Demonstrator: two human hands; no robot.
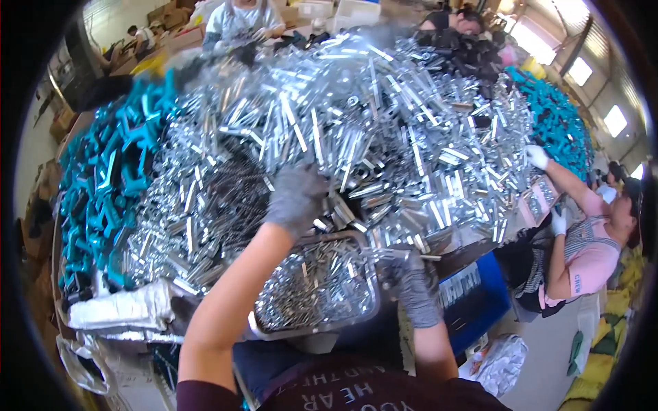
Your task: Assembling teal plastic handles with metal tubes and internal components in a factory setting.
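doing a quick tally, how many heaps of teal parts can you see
2: one teal heap left of the silver metal parts, another teal heap at their far right; others may be hidden.

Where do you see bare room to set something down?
Grey floor shows bare between the crumpled bag and the yellow sacks. Crowded: the heap of metal pieces, the turquoise parts on both sides, and the filled tray.

Grey gloves on left hand [298, 198] and right hand [415, 291], cuffs end around the wrist. Dark maroon shirt [301, 394], short left sleeve [205, 396], pale lettering [360, 392] up front. Right glove's blurred, probably same type.
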